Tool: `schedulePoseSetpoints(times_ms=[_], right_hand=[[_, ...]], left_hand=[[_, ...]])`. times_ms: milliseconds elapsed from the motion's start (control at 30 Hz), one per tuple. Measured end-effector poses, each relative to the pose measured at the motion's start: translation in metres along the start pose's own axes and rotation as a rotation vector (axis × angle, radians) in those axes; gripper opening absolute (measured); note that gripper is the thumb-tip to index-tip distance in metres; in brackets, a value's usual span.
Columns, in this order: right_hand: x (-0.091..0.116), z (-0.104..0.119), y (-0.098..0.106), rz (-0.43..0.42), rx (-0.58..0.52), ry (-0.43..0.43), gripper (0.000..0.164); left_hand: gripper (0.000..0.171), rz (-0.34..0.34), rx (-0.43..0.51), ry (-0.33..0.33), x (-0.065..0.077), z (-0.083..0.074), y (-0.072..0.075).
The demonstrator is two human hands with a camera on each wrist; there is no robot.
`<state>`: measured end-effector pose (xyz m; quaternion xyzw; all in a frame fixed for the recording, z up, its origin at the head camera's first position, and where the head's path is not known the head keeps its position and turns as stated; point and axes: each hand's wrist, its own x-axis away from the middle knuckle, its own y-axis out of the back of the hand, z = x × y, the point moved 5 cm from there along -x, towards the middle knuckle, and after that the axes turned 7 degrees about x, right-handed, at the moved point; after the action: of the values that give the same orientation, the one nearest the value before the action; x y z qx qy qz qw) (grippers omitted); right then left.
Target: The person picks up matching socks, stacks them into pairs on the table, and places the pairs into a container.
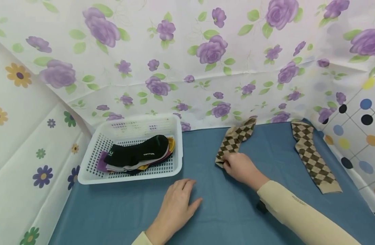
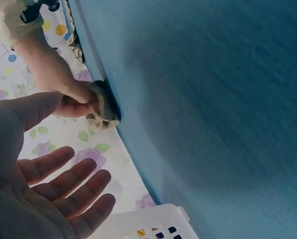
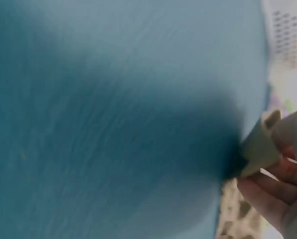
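My right hand pinches the cuff end of a brown-and-beige argyle sock, whose toe end reaches back to the floral cloth. In the right wrist view the sock's beige cuff is between thumb and fingers. A matching argyle sock lies flat at the far right of the blue surface. My left hand hovers palm down over the blue surface, fingers spread and relaxed, with nothing in it. Its open palm shows in the left wrist view.
A white perforated basket stands at the left, holding a black sock on top of several coloured ones. Floral cloth hangs as walls behind and at both sides of the blue table.
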<state>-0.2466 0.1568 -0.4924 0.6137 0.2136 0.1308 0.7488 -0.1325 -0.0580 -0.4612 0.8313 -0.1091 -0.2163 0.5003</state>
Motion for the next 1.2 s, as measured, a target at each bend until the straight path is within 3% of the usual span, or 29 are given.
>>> schedulePoseSetpoints(times_ms=[133, 333, 533, 633, 800, 900, 1000, 1100, 1200], right_hand=[[0.013, 0.014, 0.02, -0.009, -0.193, 0.0, 0.015], [0.026, 0.04, 0.054, 0.021, -0.385, 0.044, 0.017], [0.034, 0.064, 0.072, 0.016, -0.539, 0.156, 0.017], [0.038, 0.075, 0.073, 0.017, -0.602, 0.208, 0.019], [0.042, 0.086, 0.074, 0.031, -0.674, 0.23, 0.021], [0.044, 0.089, 0.08, -0.02, -0.71, 0.246, 0.016], [0.046, 0.089, 0.092, -0.126, -0.774, 0.258, 0.015], [0.047, 0.086, 0.099, -0.203, -0.802, 0.234, 0.032], [0.046, 0.08, 0.091, -0.152, -0.788, 0.21, 0.06]], left_hand=[[0.061, 0.014, 0.009, 0.017, -0.003, 0.0, 0.004], [0.094, 0.034, 0.094, 0.014, -0.015, -0.006, 0.011], [0.109, 0.038, 0.182, -0.075, -0.028, -0.024, 0.016], [0.104, 0.023, 0.199, -0.123, -0.032, -0.032, 0.018], [0.087, 0.034, 0.235, -0.119, -0.034, -0.036, 0.019], [0.07, 0.028, 0.242, -0.121, -0.035, -0.036, 0.021], [0.044, 0.004, 0.219, -0.153, -0.036, -0.036, 0.025], [0.026, -0.014, 0.202, -0.19, -0.038, -0.038, 0.031], [0.022, -0.034, 0.215, -0.203, -0.04, -0.04, 0.039]])
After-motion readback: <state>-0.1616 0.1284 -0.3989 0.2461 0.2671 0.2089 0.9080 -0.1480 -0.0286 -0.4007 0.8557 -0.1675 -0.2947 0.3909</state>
